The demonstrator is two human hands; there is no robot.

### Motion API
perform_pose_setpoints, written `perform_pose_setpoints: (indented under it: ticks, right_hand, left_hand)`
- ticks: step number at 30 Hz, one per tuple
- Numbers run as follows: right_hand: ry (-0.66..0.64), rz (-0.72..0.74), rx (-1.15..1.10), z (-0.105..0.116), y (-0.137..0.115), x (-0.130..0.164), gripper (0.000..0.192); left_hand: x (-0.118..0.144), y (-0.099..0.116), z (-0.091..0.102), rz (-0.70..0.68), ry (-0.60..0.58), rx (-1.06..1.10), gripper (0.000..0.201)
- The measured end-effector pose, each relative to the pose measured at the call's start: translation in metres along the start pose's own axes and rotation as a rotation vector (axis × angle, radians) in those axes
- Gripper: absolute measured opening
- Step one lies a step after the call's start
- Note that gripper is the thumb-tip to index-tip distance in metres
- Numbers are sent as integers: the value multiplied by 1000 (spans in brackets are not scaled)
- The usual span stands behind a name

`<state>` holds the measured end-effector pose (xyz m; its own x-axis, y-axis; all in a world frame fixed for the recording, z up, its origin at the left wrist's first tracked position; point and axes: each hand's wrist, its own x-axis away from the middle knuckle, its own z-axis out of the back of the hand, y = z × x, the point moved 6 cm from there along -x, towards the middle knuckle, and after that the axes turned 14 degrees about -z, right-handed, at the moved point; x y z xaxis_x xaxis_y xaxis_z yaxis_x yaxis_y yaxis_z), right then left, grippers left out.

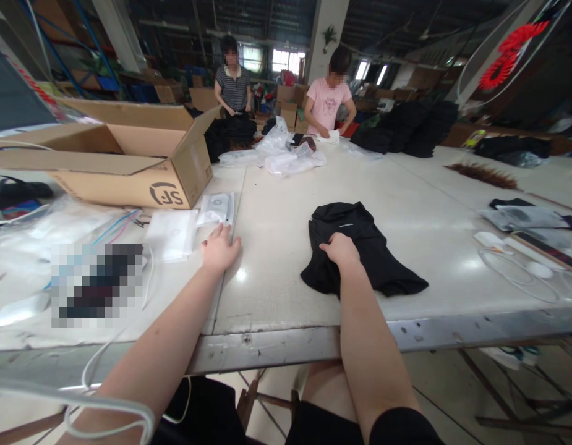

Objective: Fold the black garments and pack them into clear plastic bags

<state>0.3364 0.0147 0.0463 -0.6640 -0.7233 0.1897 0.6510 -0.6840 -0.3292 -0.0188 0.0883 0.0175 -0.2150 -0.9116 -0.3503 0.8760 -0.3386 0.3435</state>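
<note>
A black garment (373, 247) with a small pale line of print lies on the white table (276, 284) in front of me. My right hand (344, 250) rests on its left part, with the fingers curled down into the cloth and partly hidden. Off to the left, my left hand (221, 249) touches the table with its fingers spread and nothing held. Just beyond those fingertips is a clear plastic packet (217, 209). Beside it lies a flat stack of white plastic bags (172, 235).
An open cardboard box (128, 179) stands at the left. A blurred-out dark object (100, 284) and a white cable (149, 278) lie nearer. A phone (548, 250) and packed garments (527, 217) are at right. Two people stand across the table behind plastic bags (290, 161) and black stacks (406, 127).
</note>
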Motion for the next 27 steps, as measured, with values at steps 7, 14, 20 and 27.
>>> perform_pose_setpoints:
  ticks: [7, 14, 20, 27]
  right_hand:
    - [36, 68, -104, 6, 5, -9, 15]
    - [-2, 105, -23, 1, 10, -14, 24]
    - [-43, 144, 83, -5, 8, -10, 18]
    - [158, 202, -89, 29, -6, 15, 20]
  left_hand:
    - [13, 22, 13, -149, 183, 252, 28]
    - [24, 62, 12, -418, 38, 359, 21]
    - [27, 68, 10, -478, -36, 332, 23]
    - [25, 61, 9, -300, -12, 508, 23]
